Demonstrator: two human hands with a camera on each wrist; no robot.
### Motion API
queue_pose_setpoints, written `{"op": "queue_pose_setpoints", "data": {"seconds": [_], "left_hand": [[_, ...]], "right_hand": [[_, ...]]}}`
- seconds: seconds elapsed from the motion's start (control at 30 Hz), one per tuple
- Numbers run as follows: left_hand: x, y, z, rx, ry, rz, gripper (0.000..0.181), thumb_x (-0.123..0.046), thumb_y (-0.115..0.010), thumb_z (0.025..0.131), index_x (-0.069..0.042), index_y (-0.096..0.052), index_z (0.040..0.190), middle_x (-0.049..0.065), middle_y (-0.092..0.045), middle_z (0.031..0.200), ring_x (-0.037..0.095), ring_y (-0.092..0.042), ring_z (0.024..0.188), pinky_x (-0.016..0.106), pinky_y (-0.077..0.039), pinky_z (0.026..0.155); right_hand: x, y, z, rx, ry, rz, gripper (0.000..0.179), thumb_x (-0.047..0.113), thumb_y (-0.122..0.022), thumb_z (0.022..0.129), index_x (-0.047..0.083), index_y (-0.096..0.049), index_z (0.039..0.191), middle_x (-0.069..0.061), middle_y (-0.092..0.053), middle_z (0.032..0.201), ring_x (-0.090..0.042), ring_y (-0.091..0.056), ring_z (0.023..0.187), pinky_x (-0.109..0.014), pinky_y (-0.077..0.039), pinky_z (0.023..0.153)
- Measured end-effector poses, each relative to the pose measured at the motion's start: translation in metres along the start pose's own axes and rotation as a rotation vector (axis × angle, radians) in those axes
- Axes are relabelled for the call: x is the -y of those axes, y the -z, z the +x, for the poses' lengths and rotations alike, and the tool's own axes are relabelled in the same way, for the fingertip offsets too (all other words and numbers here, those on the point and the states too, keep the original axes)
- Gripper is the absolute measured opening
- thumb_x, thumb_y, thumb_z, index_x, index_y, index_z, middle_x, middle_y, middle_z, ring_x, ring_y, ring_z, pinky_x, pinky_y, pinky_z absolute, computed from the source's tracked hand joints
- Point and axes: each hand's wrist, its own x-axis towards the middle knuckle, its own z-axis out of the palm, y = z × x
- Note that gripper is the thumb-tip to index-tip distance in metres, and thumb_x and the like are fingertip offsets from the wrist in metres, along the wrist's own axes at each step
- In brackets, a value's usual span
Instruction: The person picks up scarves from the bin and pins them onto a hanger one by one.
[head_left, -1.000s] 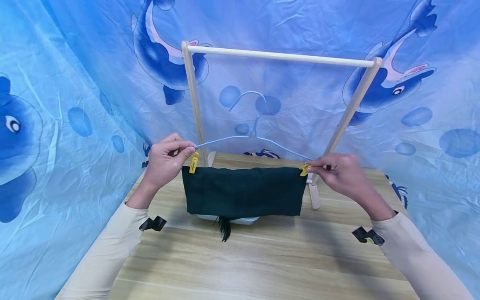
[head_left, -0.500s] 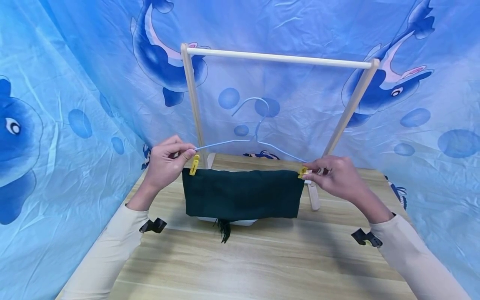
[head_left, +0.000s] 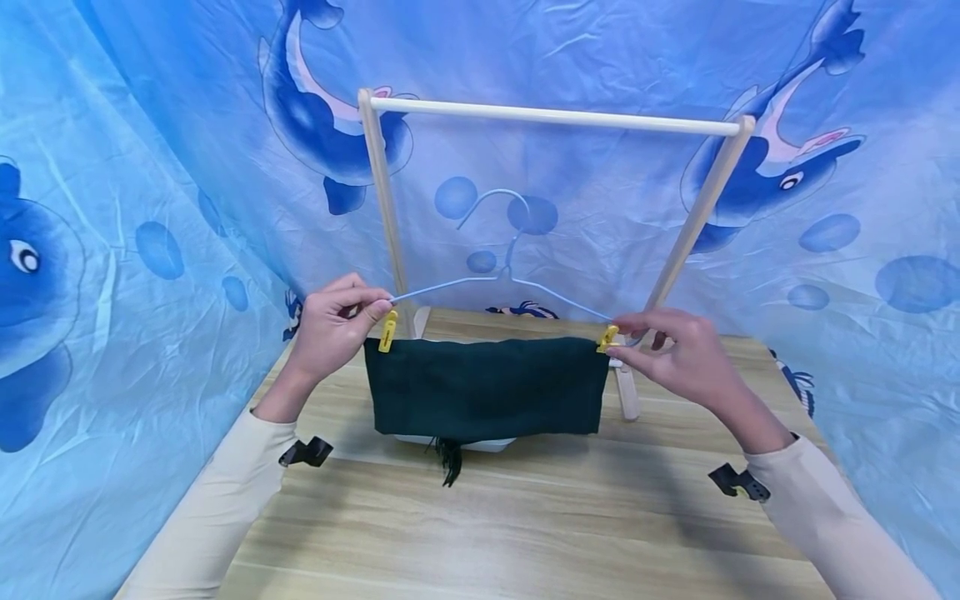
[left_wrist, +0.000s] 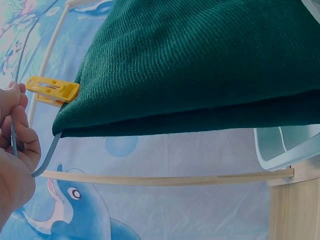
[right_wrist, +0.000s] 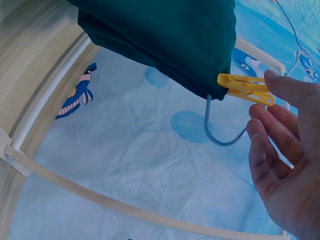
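A dark green fringed cloth (head_left: 487,387), probably a scarf, hangs folded over the lower bar of a light blue wire hanger (head_left: 555,293). My left hand (head_left: 337,321) pinches the hanger's left end, close to a yellow clothespin (head_left: 387,331) that clips the cloth's left corner. At the right corner, my right hand (head_left: 678,354) holds a second yellow clothespin (right_wrist: 245,90) between thumb and fingers. In the right wrist view its jaws are on the cloth's edge, and the hanger's bent end (right_wrist: 220,142) curves out below.
Behind the cloth stands a wooden rack with a white top rail (head_left: 555,117). A pale plastic tray (left_wrist: 280,157) sits partly hidden below the cloth on the wood-grain table (head_left: 480,533). Blue dolphin-print curtains (head_left: 112,275) enclose the back and sides.
My right thumb and fingertips have shifted and spread on the right clothespin, which has turned slightly. The hanger's hook dipped to the right, then came partly back. My left hand barely moved.
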Motion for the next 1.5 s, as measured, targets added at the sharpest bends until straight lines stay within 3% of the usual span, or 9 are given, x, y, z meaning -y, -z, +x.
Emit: {"op": "queue_pose_setpoints", "data": {"seconds": [0.23,0.4,0.57,0.8,1.13,1.33,1.5], "left_hand": [[0.000,-0.001,-0.001,-0.011,-0.004,0.010,0.013,0.014,-0.073,0.085,0.003,-0.079,0.090,0.003,-0.052,0.070,0.010,-0.038,0.061,0.025,-0.029,0.054],[0.002,-0.001,-0.001,-0.011,-0.005,0.011,0.013,0.013,-0.073,0.086,0.002,-0.079,0.090,0.002,-0.052,0.070,0.011,-0.039,0.061,0.025,-0.029,0.055],[0.003,0.000,-0.001,-0.011,-0.004,0.000,0.012,0.013,-0.072,0.087,0.004,-0.079,0.090,0.002,-0.053,0.071,0.011,-0.039,0.061,0.026,-0.029,0.054],[0.003,-0.001,0.000,-0.008,-0.016,-0.004,0.011,0.013,-0.073,0.086,0.005,-0.078,0.090,0.002,-0.051,0.070,0.011,-0.038,0.061,0.024,-0.029,0.054],[0.003,-0.001,-0.001,-0.011,-0.012,-0.014,0.013,0.013,-0.073,0.086,0.003,-0.079,0.090,0.001,-0.052,0.070,0.011,-0.038,0.061,0.025,-0.028,0.054],[0.003,-0.001,-0.002,-0.003,0.010,-0.010,0.013,0.012,-0.072,0.087,0.002,-0.079,0.090,0.002,-0.053,0.071,0.011,-0.039,0.061,0.025,-0.030,0.054],[0.002,-0.001,-0.001,0.001,0.015,-0.005,0.011,0.012,-0.072,0.088,0.004,-0.078,0.090,0.002,-0.053,0.071,0.011,-0.040,0.061,0.026,-0.030,0.054]], "right_hand": [[-0.001,0.013,0.002,-0.016,-0.012,0.030,0.032,0.007,-0.090,0.069,0.005,-0.081,0.100,-0.003,-0.076,0.082,-0.007,-0.064,0.071,-0.014,-0.048,0.061],[-0.001,0.024,0.013,-0.006,-0.067,0.063,0.023,0.005,-0.084,0.079,0.006,-0.080,0.102,-0.003,-0.077,0.086,0.002,-0.062,0.075,-0.013,-0.048,0.064],[0.001,0.027,0.028,0.038,-0.085,0.069,0.021,0.009,-0.081,0.086,0.008,-0.080,0.107,-0.003,-0.078,0.095,-0.001,-0.063,0.078,-0.012,-0.048,0.068],[0.005,0.018,0.047,0.146,-0.100,0.111,0.028,0.019,-0.079,0.091,0.013,-0.077,0.118,0.000,-0.076,0.108,-0.006,-0.065,0.088,-0.016,-0.053,0.075],[0.007,-0.003,0.060,0.234,-0.179,0.298,0.028,0.018,-0.075,0.095,0.012,-0.075,0.122,-0.004,-0.075,0.111,-0.009,-0.065,0.092,-0.020,-0.053,0.078],[0.004,-0.010,0.062,0.278,-0.183,0.401,0.025,0.011,-0.072,0.096,0.008,-0.075,0.121,-0.008,-0.075,0.108,-0.012,-0.067,0.091,-0.023,-0.055,0.077],[0.001,-0.012,0.062,0.292,-0.192,0.460,0.022,0.008,-0.071,0.096,0.004,-0.076,0.117,-0.007,-0.074,0.094,-0.018,-0.067,0.079,-0.024,-0.054,0.068]]}}
